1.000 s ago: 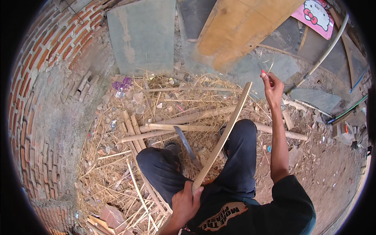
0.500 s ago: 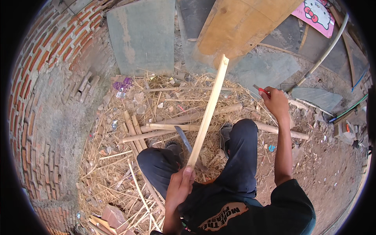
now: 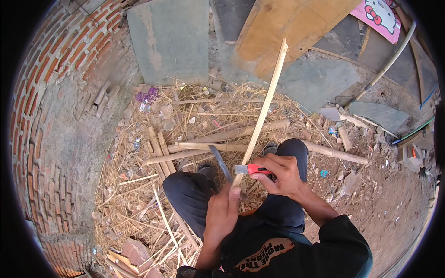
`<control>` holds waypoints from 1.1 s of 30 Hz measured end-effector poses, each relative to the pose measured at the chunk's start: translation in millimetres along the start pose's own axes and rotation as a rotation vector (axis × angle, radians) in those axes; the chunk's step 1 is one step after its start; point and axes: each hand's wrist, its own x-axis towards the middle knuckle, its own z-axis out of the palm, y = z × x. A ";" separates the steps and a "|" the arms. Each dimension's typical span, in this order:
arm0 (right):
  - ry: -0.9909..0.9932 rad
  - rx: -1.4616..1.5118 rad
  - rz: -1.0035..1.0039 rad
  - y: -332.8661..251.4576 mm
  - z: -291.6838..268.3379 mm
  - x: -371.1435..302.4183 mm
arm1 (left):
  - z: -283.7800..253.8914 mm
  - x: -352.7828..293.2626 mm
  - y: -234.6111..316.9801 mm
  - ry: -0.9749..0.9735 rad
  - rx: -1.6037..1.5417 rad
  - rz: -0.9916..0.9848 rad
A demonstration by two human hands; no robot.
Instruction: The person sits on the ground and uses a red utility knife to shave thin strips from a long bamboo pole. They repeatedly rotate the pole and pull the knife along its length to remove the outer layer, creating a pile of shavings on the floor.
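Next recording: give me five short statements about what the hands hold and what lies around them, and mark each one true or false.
1. The left hand grips the lower end of the long pale bamboo strip. True.
2. The right hand holds a hammer. False: it holds a red-handled utility knife, blade against the strip.
3. The strip lies flat on the ground. False: it is held up, slanting away from the person.
4. A curved red brick wall stands on the person's left. True.
5. A dark-bladed knife lies in the straw litter by the knees. True.
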 end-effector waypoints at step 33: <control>0.529 -0.252 0.488 195.9 -106.8 61.9 | -5.4 -88.5 -34.8 -0.156 0.304 -0.142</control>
